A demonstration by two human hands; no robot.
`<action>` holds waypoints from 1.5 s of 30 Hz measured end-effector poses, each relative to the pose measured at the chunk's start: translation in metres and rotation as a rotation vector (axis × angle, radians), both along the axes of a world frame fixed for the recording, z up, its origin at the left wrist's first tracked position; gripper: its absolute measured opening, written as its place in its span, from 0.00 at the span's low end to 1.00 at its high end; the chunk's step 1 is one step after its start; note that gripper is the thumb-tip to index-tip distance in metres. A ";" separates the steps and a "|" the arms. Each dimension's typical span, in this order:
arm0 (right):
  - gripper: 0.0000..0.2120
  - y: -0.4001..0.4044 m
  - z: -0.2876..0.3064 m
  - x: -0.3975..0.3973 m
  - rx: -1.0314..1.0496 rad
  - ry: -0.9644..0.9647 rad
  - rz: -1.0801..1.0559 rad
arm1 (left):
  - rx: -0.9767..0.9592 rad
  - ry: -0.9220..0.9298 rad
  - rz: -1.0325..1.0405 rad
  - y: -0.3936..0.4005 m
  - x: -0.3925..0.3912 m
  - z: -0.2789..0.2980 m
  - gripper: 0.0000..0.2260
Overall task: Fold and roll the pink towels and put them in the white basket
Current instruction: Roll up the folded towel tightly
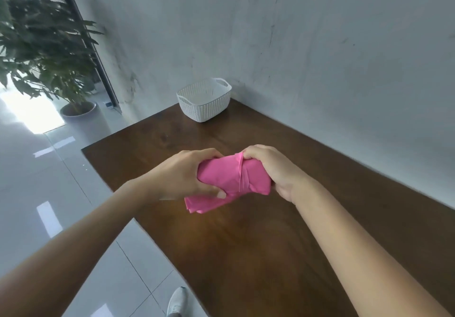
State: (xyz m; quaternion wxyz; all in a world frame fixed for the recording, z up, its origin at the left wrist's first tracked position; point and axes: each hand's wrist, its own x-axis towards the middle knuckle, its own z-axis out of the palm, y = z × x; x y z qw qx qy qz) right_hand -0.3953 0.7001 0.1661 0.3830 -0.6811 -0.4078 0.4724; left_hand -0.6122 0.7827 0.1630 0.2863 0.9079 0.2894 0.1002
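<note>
A pink towel (221, 181), partly rolled into a thick bundle, is held just above the middle of the dark wooden table (258, 243). My left hand (182, 176) grips its left end, thumb on the near side. My right hand (270, 166) grips the right end, fingers curled over the top fold. A flat folded tail of the towel hangs out below the left hand. The white basket (204, 100) stands at the table's far end near the wall and looks empty.
A grey wall runs along the table's right and far sides. To the left is a glossy white tiled floor with a potted plant (44, 46) at the far left. A white shoe (177, 302) shows at the bottom edge.
</note>
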 end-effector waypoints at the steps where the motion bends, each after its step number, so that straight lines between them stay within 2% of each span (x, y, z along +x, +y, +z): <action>1: 0.22 0.010 0.001 -0.001 0.000 0.007 -0.026 | -0.005 -0.004 -0.003 0.012 0.002 0.000 0.30; 5: 0.27 0.053 -0.001 -0.005 0.016 0.032 -0.138 | -0.045 -0.001 -0.028 0.064 0.003 0.000 0.32; 7: 0.33 0.072 -0.003 -0.010 0.032 0.050 -0.183 | -0.099 -0.025 -0.020 0.094 0.000 -0.002 0.31; 9: 0.34 0.093 -0.003 -0.015 0.068 0.065 -0.223 | -0.174 -0.072 0.001 0.123 -0.005 -0.006 0.29; 13: 0.21 0.132 0.000 -0.027 0.135 0.082 -0.308 | -0.310 -0.203 0.090 0.184 -0.012 -0.013 0.31; 19: 0.15 0.175 0.006 -0.036 0.069 -0.009 -0.354 | -0.360 -0.299 0.241 0.282 0.008 -0.011 0.30; 24: 0.12 0.187 0.011 -0.038 0.050 -0.092 -0.360 | -0.258 -0.202 0.312 0.354 0.057 -0.003 0.27; 30: 0.10 0.182 0.009 -0.030 0.021 -0.132 -0.380 | -0.149 -0.021 0.343 0.407 0.104 -0.017 0.29; 32: 0.11 0.182 0.008 -0.027 0.024 -0.128 -0.401 | -0.047 0.100 0.324 0.412 0.112 -0.026 0.27; 36: 0.11 0.179 0.002 -0.021 0.009 -0.130 -0.435 | 0.318 0.382 0.297 0.417 0.121 -0.047 0.24; 38: 0.10 0.177 -0.002 -0.018 -0.004 -0.132 -0.455 | 0.377 0.465 0.280 0.418 0.124 -0.055 0.21; 41: 0.10 0.173 -0.007 -0.016 -0.028 -0.131 -0.480 | 0.417 0.477 0.306 0.420 0.126 -0.065 0.16; 45: 0.10 0.170 -0.014 -0.016 -0.053 -0.119 -0.502 | 0.476 0.516 0.316 0.421 0.125 -0.070 0.18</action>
